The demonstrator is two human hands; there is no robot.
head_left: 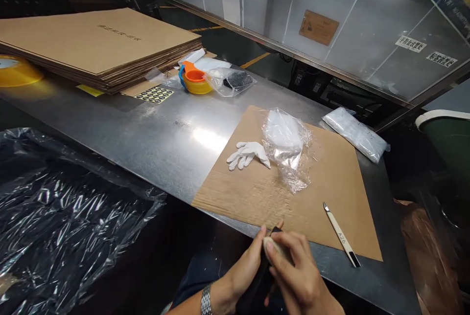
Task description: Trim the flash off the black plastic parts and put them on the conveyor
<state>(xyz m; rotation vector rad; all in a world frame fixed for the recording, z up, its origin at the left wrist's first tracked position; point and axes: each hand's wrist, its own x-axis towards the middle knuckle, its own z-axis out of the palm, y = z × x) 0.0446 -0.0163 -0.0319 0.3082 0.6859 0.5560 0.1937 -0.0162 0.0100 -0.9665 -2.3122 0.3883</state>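
Note:
My left hand (pixel 240 276), with a metal watch band at the wrist, is closed around a dark, elongated object (pixel 257 288) at the table's front edge. My right hand (pixel 301 271) is closed against its upper end. A small off-white piece (pixel 269 248) shows at the right hand's fingertips; its exact kind is unclear. Behind the hands a cardboard sheet (pixel 249 202) lies on the metal table (pixel 161 139). On it rest a white glove (pixel 249 154), a clear plastic bag with white contents (pixel 284 134), and a pen-like craft knife (pixel 341 234) marked A26, right of my hands.
A stack of flat cardboard (pixel 110 46) stands back left, near yellow tape (pixel 16 71). An orange tape dispenser (pixel 194 78), a bag with a dark item (pixel 235 81) and a sticker sheet (pixel 154 94) lie behind. Wrapped white packs (pixel 356 131) sit right. Black plastic (pixel 73 217) spreads front left.

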